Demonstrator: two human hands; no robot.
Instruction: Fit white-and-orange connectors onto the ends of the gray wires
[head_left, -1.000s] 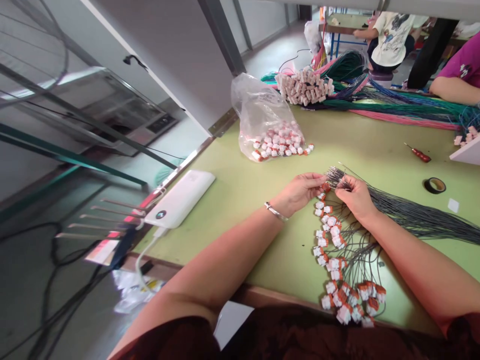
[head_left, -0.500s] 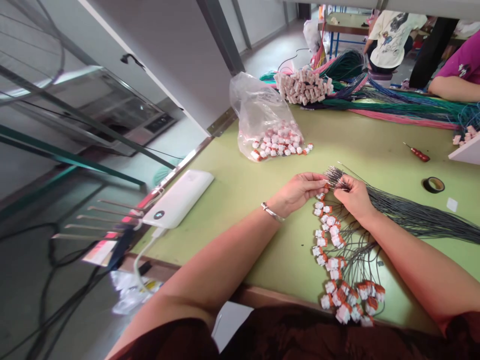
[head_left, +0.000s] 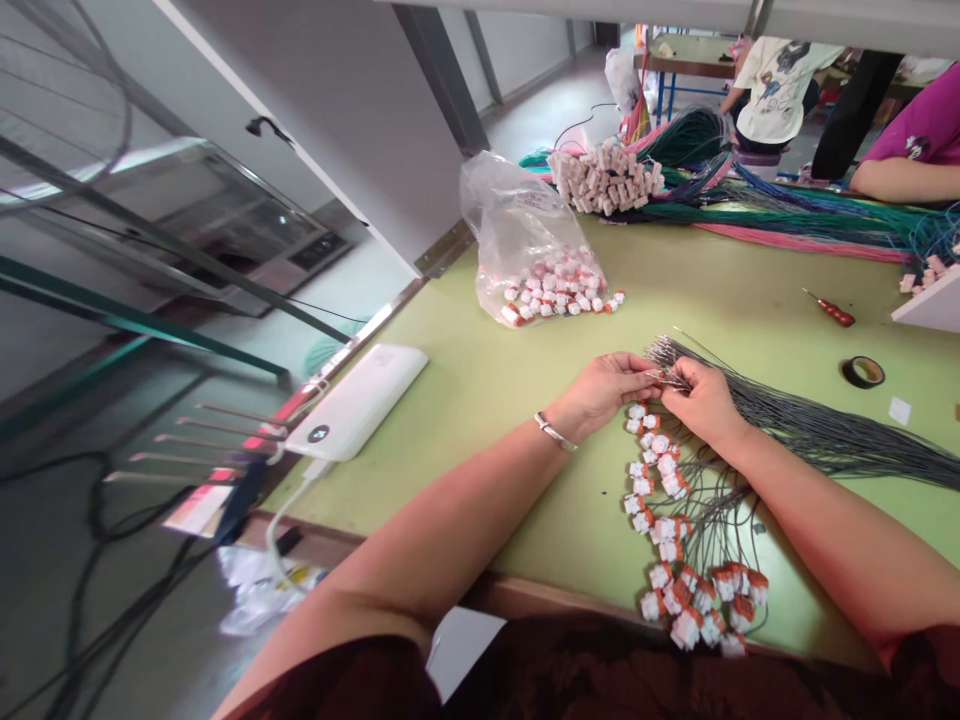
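Observation:
My left hand (head_left: pixel 606 392), with a bracelet at the wrist, is closed in a pinch at a small orange-and-white wire connector, mostly hidden by the fingers. Its fingertips meet those of my right hand (head_left: pixel 703 405), which pinches black wires near their bare metal tips. A thick bundle of black wires (head_left: pixel 817 420) runs off to the right, its silvery terminal ends (head_left: pixel 661 350) just beyond my fingers. Below the hands, several orange-and-white connectors (head_left: pixel 667 465) with black wires attached lie in a column down to the table's front edge.
A clear plastic bag (head_left: pixel 525 220) of loose connectors lies at the back. Behind it are pale connectors (head_left: pixel 606 178) on coloured wires. A white power bank (head_left: pixel 360 400) sits left; a red-handled awl (head_left: pixel 834 312) and black tape roll (head_left: pixel 864 371) right. A co-worker's arm (head_left: pixel 904 180) rests far right.
My hands have come closer together, the left moving slightly right and down. The orange piece that showed at the left fingertips is now mostly covered. The view has shifted a little.

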